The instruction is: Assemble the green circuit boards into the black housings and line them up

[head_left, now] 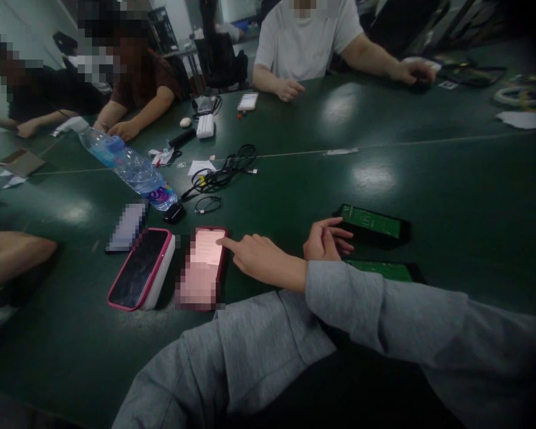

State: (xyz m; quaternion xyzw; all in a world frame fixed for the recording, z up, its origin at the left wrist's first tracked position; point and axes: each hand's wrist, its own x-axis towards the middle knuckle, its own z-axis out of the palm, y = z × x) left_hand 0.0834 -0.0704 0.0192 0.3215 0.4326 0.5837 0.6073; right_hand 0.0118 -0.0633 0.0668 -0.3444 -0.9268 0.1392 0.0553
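Note:
My arms are crossed in grey sleeves. My right hand (261, 257) points left, its index finger stretched onto the lit screen of a red-cased phone (212, 247) and the other fingers loosely curled; it holds nothing. Beyond my right forearm, my left hand (325, 239) has its fingers apart and slightly bent, with nothing seen in it. Its fingertips are beside a green circuit board (370, 221) in a dark tray. A second green board (384, 271) lies nearer, partly hidden by my right sleeve.
Left of the lit phone are a dark-screened phone (140, 271) on a white object and another phone (128, 226). Behind them are a black case (174, 213), plastic bottles (136, 170) and black cables (227, 170). Other people sit around the green table (295, 179).

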